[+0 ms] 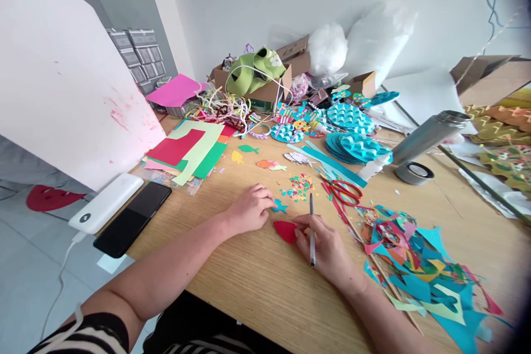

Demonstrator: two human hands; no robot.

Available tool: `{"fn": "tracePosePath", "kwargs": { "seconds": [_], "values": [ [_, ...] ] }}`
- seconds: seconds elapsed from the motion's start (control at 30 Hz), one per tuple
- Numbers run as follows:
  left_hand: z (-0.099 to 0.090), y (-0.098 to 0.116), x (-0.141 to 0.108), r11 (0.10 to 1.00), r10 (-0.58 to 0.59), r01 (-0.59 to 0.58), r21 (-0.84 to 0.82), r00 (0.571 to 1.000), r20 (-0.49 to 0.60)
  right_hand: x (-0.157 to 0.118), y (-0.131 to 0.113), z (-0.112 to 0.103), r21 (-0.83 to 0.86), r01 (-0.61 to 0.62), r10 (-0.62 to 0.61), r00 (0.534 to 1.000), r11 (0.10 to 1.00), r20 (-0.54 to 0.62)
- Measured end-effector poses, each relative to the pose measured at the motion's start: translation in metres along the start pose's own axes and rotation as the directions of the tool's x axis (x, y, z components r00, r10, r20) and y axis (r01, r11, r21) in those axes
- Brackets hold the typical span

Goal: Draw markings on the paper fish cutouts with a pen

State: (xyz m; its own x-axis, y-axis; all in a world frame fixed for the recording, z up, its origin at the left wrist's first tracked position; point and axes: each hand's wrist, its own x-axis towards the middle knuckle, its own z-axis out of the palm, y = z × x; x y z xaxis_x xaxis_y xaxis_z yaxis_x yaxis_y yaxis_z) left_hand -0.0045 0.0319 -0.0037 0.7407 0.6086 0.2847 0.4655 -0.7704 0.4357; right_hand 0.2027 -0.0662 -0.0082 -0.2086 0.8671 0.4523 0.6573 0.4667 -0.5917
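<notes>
My left hand (252, 209) rests on the table with curled fingers, its fingertips at the tail end of a small blue paper fish (280, 206). My right hand (326, 243) grips a pen (312, 238), held upright. Its thumb and fingertips also touch the edge of a red paper cutout (284, 230) lying just in front of me. Beyond both hands sits a small heap of coloured paper bits (299, 187). A green paper fish (248, 149), a yellow paper fish (237, 157), an orange paper fish (269, 165) and white paper fish (298, 159) lie farther back.
Orange-handled scissors (346, 192) lie right of the paper bits. Paper scraps (427, 265) cover the right side. A steel flask (431, 135) and a tape roll (414, 172) stand behind them. Coloured sheets (186, 149), a phone (133, 218) and a power bank (105, 203) are at left.
</notes>
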Motion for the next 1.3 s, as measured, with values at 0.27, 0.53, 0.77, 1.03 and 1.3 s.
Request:
{"fn": "tracePosePath", "kwargs": {
  "seconds": [0.27,0.53,0.77,1.03,1.3],
  "values": [
    [-0.002,0.008,0.0,0.997,0.082,-0.081,0.01,0.996,-0.03,0.001,0.002,0.005,-0.159,0.056,-0.046,0.997,0.986,0.063],
    [0.004,0.017,-0.006,0.951,0.296,-0.305,0.046,0.945,0.139,0.002,-0.002,0.001,-0.106,0.047,-0.059,0.992,0.993,-0.111],
    [-0.001,0.016,-0.004,0.93,0.296,-0.323,0.174,0.941,0.166,0.002,-0.002,-0.002,-0.098,0.044,-0.064,0.975,0.994,-0.215],
    [0.007,0.007,-0.007,0.927,0.264,-0.294,0.233,0.953,0.15,0.002,0.002,-0.001,-0.07,0.034,-0.049,0.973,0.997,-0.224],
    [0.007,-0.004,-0.003,0.935,0.234,-0.267,0.235,0.959,0.161,-0.002,0.01,0.001,-0.07,0.006,-0.021,0.976,0.998,-0.217]
  ]
}}
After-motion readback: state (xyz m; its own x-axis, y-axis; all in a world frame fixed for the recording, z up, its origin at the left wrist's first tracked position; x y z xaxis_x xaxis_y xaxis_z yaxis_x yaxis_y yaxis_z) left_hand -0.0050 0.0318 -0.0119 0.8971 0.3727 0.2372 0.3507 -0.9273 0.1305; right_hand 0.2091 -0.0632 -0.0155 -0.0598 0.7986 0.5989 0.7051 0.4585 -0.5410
